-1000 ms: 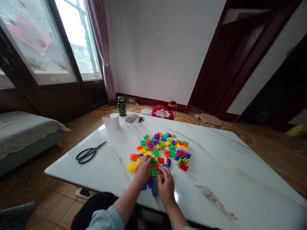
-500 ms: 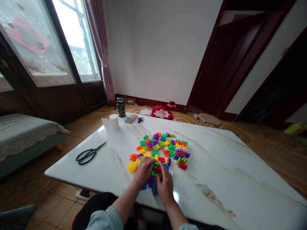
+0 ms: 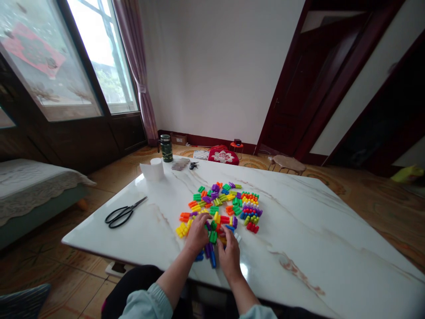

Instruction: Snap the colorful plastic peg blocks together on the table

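**Left hand (image 3: 198,235) and right hand (image 3: 229,259) among bright plastic capsule pegs (image 3: 219,208) on a white marble table (image 3: 299,230)**

The pegs, in green, orange, yellow, purple, red and blue, lie in a loose heap near the table's middle, with tidier rows along the heap's right side. Most point in mixed directions. A blue peg (image 3: 213,259) between the hands has its long axis running toward the person. The left fingers are spread and rest on the pegs. The right fingers curve downward, their tips hidden among the pegs, so I cannot tell whether they pinch anything. The palms hide the pegs beneath them. To the left lie black-handled scissors (image 3: 122,213).
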### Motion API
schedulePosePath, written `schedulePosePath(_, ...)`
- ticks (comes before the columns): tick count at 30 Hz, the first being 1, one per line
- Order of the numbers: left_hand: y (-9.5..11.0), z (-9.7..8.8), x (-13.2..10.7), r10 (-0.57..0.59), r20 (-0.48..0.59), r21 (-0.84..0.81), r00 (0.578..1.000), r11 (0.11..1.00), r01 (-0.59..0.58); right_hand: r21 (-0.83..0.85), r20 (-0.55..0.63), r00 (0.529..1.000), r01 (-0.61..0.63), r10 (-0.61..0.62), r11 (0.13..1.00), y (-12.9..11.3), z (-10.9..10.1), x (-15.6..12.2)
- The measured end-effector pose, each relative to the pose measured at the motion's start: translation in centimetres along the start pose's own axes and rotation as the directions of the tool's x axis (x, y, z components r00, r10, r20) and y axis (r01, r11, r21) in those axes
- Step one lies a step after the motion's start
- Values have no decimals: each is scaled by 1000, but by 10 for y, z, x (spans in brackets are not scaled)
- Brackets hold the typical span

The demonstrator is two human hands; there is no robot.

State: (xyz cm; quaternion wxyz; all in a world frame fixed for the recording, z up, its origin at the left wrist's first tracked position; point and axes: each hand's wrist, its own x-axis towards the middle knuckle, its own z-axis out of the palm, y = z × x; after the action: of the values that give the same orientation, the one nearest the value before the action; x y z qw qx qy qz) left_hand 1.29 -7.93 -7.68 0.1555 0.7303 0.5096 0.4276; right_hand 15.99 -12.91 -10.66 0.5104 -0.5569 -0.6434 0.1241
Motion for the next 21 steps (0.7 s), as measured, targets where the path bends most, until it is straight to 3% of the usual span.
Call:
schedulePosePath(6,-4,1,3,-37,-110,-41,993,999,33,-32,46,999,25,-24,999,-2,-2,-2)
schedulePosePath(10,11,-2,7,-9,-198,-111,980,994,-13,-79,32,997,74,-72,994,-4,-1,-3)
schedulePosePath(13,32,0,7,-33,-161,-192,986,981,1,-77,22,996,92,-91,993,-5,-1,-3)
schedulePosePath(16,49,9,1,-114,-65,-267,991,959,93,-33,12,995,98,-98,995,-4,-1,-1)
schedulePosePath(21,52,23,-5,-208,-39,-188,977,962,197,65,21,995,94,-96,993,-1,-4,1)
